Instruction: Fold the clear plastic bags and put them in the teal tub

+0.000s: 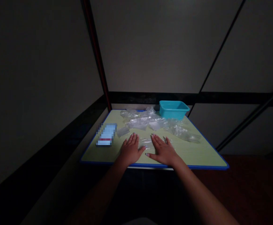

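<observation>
A clear plastic bag (146, 142) lies flat near the front of the table, partly covered by both hands. My left hand (131, 150) rests palm down on its left side, fingers stretched forward and thumb pointing inward. On the right side my right hand (162, 150) is also laid flat, its fingers spread and its thumb toward the left one. Just beyond the fingertips is a loose heap of crumpled clear plastic bags (142, 120). Another crumpled plastic bag (183, 132) trails off to the right of that heap.
The pale green table (204, 156) has a blue edge. At its back right stands a turquoise plastic basket (173, 112). A phone-like device with a lit, blurred screen (107, 135) lies at the left. Light wall panels (150, 47) with dark strips rise behind and to the left.
</observation>
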`<state>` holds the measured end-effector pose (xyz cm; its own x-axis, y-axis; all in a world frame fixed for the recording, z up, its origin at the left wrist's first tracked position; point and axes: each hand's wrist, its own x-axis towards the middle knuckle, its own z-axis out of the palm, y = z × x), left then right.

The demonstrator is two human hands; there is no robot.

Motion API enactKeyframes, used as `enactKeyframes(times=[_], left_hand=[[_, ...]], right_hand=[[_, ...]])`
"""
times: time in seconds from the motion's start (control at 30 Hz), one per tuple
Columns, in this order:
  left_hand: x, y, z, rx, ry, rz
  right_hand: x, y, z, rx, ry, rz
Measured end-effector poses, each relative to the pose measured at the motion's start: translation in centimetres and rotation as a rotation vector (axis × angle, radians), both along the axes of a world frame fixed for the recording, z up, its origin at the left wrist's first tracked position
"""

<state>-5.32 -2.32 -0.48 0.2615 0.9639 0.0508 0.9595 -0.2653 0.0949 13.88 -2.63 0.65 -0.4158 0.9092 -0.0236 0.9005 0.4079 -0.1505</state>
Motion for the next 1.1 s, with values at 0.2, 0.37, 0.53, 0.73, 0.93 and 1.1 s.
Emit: enactKeyframes(times=[0.2, 0.37, 0.53, 0.73, 0.93, 1.1], left_hand=[[-0.7, -0.1, -0.1, -0.004, 0.014, 0.028], [-1.5, 0.1, -0.5, 0.017, 0.026, 0.038], [-1.4, -0.5, -0.2, 0.067, 0.037, 0.116], [2.1, -1.8, 1.2, 0.114, -0.068, -0.168], [5.3, -0.3, 1.0, -0.062, -0.148, -0.256], [4.5, 0.7, 0.8, -0.108, -0.13, -0.182]], right_hand=[[0.1, 0.1, -0.3, 0.005, 0.012, -0.002], [0.2, 0.2, -0.3, 0.002, 0.019, 0.003], [0.1, 0.2, -0.3, 0.001, 0.025, 0.001], [0.1, 0.2, -0.5, 0.01, 0.004, -0.006], [0.3, 0.2, -0.5, -0.007, -0.024, 0.0], [0.3, 0.2, -0.4, 0.009, 0.003, 0.001]])
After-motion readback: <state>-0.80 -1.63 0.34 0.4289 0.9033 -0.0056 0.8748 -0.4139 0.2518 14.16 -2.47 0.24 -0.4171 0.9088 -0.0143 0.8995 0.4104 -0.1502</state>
